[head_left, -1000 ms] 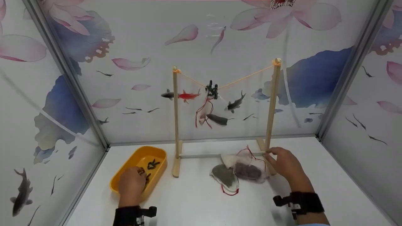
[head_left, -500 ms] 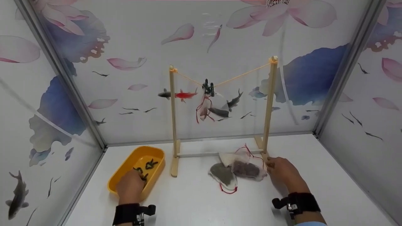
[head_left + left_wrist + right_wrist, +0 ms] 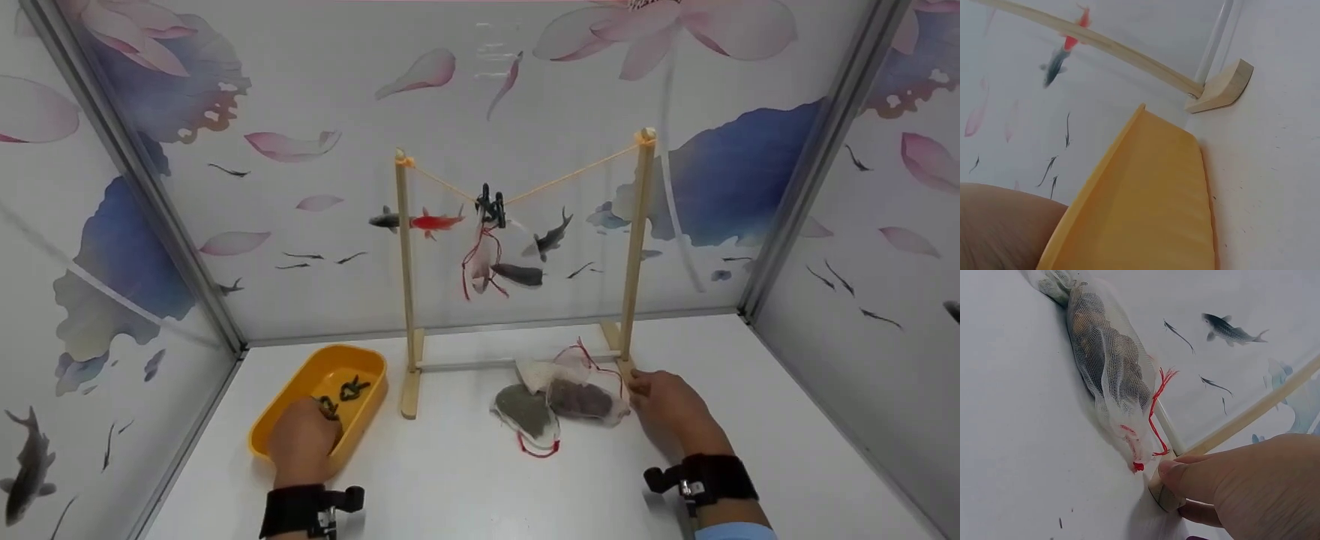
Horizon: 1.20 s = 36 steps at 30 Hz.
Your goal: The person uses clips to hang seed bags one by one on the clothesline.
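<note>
In the head view my left hand [image 3: 304, 441] is down inside a yellow tray [image 3: 377, 396], beside dark green clips [image 3: 352, 388]; its fingertips are hidden. The left wrist view shows only the tray's outer wall [image 3: 1151, 202] and part of that hand. My right hand [image 3: 671, 405] pinches the front foot of a wooden stand [image 3: 640, 247], thumb on one side and a finger on the other in the right wrist view. Just left of it lie mesh drawstring pouches [image 3: 1106, 354] with red cords. More pouches [image 3: 517, 274] hang from the stand's orange string [image 3: 574, 175] by dark clips [image 3: 491, 206].
A second post [image 3: 406, 262] with its own foot [image 3: 409, 394] stands just right of the tray. A white bar [image 3: 510, 364] joins the posts low down. Printed wall panels [image 3: 315, 300] close in the white tabletop [image 3: 450, 480] at the back and sides.
My right hand has come down from the base of the post onto the front foot. My left hand stays in the tray, shifting slightly among the clips. The hanging pouches sway.
</note>
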Tool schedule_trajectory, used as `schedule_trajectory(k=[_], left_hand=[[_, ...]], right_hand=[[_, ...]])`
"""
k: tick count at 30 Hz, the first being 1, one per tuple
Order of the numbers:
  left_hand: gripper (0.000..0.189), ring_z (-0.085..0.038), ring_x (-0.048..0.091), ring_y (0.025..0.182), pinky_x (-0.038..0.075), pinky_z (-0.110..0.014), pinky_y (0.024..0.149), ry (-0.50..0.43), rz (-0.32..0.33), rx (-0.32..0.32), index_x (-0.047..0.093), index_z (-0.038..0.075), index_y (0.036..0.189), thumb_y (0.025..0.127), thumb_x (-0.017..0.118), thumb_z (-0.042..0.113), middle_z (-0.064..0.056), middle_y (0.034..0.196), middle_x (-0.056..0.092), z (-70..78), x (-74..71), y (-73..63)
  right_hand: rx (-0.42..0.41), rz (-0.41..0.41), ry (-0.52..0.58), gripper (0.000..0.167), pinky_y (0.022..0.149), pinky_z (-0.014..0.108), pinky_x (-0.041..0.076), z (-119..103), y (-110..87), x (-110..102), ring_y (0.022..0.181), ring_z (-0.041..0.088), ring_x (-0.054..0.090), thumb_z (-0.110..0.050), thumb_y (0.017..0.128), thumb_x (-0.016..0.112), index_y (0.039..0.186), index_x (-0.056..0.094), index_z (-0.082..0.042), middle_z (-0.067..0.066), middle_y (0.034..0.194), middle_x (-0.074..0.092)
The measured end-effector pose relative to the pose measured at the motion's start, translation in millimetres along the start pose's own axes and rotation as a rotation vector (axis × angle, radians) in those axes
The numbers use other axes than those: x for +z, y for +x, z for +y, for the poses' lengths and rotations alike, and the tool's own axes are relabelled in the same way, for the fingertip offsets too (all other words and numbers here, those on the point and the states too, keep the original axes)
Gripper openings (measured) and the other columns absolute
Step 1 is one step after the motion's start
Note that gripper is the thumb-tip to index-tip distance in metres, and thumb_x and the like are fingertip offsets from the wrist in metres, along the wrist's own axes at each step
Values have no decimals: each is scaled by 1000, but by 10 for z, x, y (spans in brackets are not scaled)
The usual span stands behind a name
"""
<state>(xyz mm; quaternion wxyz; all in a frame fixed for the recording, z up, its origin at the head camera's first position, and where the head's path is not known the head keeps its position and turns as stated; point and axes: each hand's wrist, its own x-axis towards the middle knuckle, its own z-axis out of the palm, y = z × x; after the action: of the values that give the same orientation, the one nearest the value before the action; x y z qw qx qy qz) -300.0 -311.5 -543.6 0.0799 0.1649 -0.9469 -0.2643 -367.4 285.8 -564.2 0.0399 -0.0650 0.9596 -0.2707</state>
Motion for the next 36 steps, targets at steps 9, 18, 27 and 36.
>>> schedule_trajectory(k=[9, 18, 27, 36], left_hand=[[46, -37, 74, 116, 64, -54, 99, -222, 48, 5, 79, 0, 136, 101, 86, 28, -25, 140, 76, 324, -160, 1], [30, -19, 74, 102, 64, -20, 81, -628, 136, 433, 87, 18, 119, 91, 98, 18, -1, 126, 76, 1191, -97, -348], [32, -16, 74, 96, 67, -28, 75, -716, -111, 788, 87, 22, 123, 92, 97, 20, 2, 126, 78, 1927, 377, -698], [44, -20, 73, 98, 63, -26, 76, -729, -247, 786, 83, 27, 131, 92, 96, 11, 2, 125, 80, 1964, 460, -734]], right_hand=[[-28, -18, 32, 40, 118, 69, 52, -82, 7, -201, 150, 60, 54, -20, 114, 70, 147, 71, 3, 33, 167, 54], [-198, 176, 278, 42, 110, 65, 60, -931, -166, -493, 135, 46, 71, -34, 118, 65, 151, 72, -10, 21, 148, 75], [-558, 56, 359, 46, 90, 34, 63, -1692, -284, -190, 106, 19, 77, -36, 118, 64, 151, 72, -5, 6, 122, 84], [-623, -55, 498, 44, 96, 31, 64, -1676, -255, -56, 116, 19, 77, -32, 113, 72, 148, 74, -5, 13, 130, 81]])
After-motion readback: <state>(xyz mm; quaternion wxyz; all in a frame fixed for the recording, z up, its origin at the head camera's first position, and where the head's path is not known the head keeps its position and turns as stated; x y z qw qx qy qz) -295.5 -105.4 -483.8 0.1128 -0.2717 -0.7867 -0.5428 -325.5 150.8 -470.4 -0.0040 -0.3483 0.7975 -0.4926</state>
